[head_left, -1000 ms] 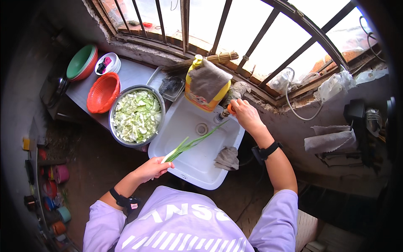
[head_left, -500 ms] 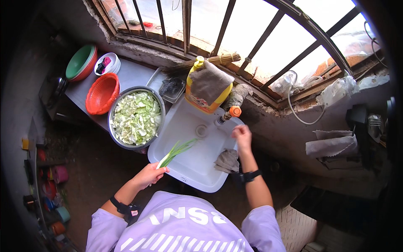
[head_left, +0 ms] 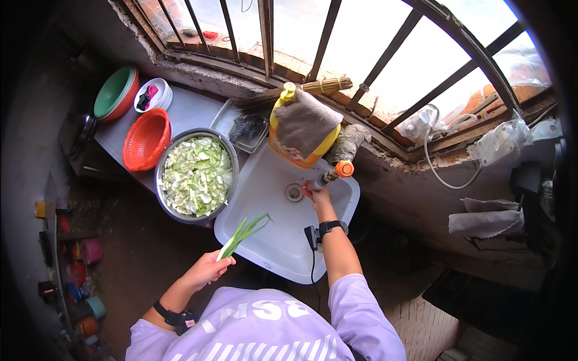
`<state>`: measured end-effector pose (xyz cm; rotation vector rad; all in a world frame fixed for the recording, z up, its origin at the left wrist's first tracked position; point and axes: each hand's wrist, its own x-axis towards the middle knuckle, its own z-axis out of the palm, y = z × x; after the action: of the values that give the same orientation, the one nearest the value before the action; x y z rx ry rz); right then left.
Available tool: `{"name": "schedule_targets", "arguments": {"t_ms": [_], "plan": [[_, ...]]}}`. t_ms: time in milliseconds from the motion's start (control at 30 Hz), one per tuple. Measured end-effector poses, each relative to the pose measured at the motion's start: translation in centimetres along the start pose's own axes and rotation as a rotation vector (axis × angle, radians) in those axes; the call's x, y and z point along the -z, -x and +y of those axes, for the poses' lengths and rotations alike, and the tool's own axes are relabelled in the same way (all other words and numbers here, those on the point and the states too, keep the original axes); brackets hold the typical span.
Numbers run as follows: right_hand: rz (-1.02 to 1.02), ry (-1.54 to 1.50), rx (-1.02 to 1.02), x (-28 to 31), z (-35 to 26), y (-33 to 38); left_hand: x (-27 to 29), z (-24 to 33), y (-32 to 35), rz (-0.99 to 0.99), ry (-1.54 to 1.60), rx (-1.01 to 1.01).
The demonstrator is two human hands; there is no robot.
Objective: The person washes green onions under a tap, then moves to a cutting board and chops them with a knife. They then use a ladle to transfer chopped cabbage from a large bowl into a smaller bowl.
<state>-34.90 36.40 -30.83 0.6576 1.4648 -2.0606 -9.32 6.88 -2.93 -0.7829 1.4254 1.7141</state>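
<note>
Scallion (head_left: 242, 235) gripped at its white end in the closed left hand (head_left: 208, 269), green tips slanting up over the near-left corner of the white sink (head_left: 274, 240). Right hand (head_left: 317, 195) stretched out under the tap (head_left: 333, 174) with its orange knob, just right of the drain (head_left: 294, 192); fingers too small to tell whether open or curled. Left of the sink, touching its rim, a steel bowl (head_left: 196, 174) of chopped cabbage. Beyond that, an orange basket (head_left: 146, 139). Behind the sink, a yellow jug (head_left: 299, 132) draped with a cloth.
</note>
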Motion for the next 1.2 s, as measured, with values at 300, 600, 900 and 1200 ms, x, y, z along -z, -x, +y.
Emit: {"name": "schedule_targets", "arguments": {"t_ms": [300, 600, 900, 1200], "plan": [[0.025, -0.394, -0.206, 0.3, -1.2, 2.4, -0.1, 0.3, -1.4, -0.032, -0.012, -0.001], [-0.080, -0.643, -0.200, -1.3, -1.8, 2.3, -0.5, 0.8, -5.0, -0.145, 0.176, 0.081], [0.158, -0.306, -0.038, 2.5, -1.0, 13.1, -8.2, 3.4, -25.9, -0.431, 0.702, 0.122], [0.186, -0.054, -0.001, 3.5, 0.5, 22.6, -13.6, 4.6, -40.6, -0.265, 0.910, 0.082]]}}
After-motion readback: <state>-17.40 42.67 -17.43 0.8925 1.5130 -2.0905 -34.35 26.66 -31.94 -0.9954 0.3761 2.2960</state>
